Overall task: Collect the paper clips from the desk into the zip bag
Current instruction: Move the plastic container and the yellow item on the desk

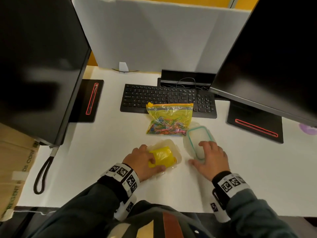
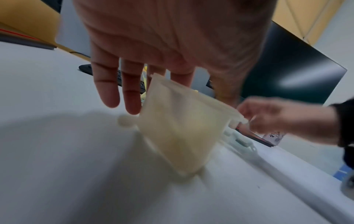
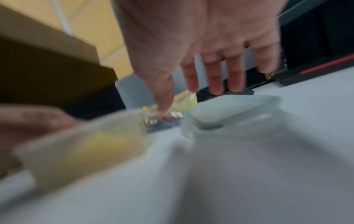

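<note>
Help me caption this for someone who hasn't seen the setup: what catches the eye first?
The zip bag full of coloured paper clips stands out, lying mid-desk against the front edge of the black keyboard. Nearer the person, the left hand grips a clear container holding something yellow, while the right hand rests on a teal-rimmed lid. Two dark monitors flank the scene.

two monitors, one keyboard, one zip bag stuffed with way too many paper clips to count, one clear container, one lid, two hands
</note>
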A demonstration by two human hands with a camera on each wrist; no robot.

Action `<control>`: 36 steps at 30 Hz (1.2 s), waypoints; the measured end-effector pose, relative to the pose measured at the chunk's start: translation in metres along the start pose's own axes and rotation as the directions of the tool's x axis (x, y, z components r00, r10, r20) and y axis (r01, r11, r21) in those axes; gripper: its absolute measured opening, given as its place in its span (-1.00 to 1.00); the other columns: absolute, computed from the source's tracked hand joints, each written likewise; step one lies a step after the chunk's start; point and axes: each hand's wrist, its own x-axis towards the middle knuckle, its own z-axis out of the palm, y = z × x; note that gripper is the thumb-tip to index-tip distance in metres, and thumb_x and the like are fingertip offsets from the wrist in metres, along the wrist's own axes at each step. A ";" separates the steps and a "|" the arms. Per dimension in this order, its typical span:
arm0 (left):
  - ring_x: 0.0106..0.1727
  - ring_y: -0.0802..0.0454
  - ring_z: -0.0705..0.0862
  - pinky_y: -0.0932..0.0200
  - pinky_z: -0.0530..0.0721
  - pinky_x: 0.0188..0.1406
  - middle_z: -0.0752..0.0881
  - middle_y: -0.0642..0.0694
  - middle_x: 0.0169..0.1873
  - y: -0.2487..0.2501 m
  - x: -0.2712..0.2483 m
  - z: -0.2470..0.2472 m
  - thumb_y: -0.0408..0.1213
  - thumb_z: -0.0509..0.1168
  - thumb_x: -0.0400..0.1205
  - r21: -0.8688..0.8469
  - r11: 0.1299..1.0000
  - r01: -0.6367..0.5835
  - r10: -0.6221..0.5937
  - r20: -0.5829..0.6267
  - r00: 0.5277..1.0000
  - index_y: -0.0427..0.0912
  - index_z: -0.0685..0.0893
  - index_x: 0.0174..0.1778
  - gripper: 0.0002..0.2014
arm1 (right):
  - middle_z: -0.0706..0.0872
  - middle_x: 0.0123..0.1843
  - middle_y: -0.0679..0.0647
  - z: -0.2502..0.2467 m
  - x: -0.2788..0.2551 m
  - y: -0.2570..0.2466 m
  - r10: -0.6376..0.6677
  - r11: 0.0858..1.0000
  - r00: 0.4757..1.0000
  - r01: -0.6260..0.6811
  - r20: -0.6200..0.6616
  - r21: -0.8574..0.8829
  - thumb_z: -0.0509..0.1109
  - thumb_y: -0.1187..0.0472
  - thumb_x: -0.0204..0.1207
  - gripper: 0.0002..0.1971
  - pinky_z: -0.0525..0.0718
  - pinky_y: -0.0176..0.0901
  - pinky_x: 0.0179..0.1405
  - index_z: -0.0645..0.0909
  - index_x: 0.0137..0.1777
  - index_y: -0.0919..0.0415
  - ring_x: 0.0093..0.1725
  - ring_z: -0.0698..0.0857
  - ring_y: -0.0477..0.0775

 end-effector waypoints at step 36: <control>0.01 0.08 0.69 0.22 0.71 -0.08 0.69 -0.03 0.03 -0.076 -0.004 -0.003 -0.21 0.58 0.10 -0.606 0.795 0.026 -0.133 -0.132 0.982 -0.19 0.47 0.22 -0.25 | 0.16 0.57 0.22 0.005 0.035 -0.123 -0.657 0.724 0.684 0.690 0.318 0.011 0.52 -0.12 0.17 0.07 0.29 0.13 0.50 -0.05 0.60 -0.06 0.51 0.23 0.27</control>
